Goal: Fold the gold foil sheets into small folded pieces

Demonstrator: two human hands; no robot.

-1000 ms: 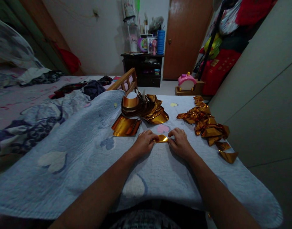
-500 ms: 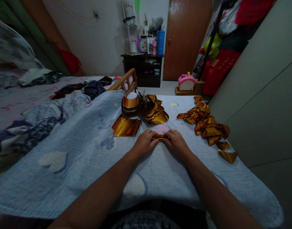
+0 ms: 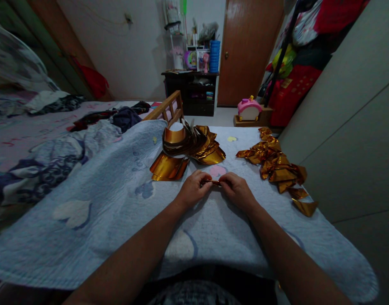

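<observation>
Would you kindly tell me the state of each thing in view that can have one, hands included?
Left hand: pinching one end of the gold strip.
Right hand: pinching its other end.
Gold strip: narrow, partly hidden by fingers.
Gold sheets: curled, heaped.
Folded gold pieces: piled loosely at right.
Blue quilt: spread out.
Patterned bedding: rumpled.
Brown door: appears shut.

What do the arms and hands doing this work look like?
Each grip is a plain, ungloved human hand, with no cables: left hand, right hand. The left forearm and right forearm show no sleeves or watches. Rings can't be made out. A dark patterned garment shows at the bottom edge.
</observation>
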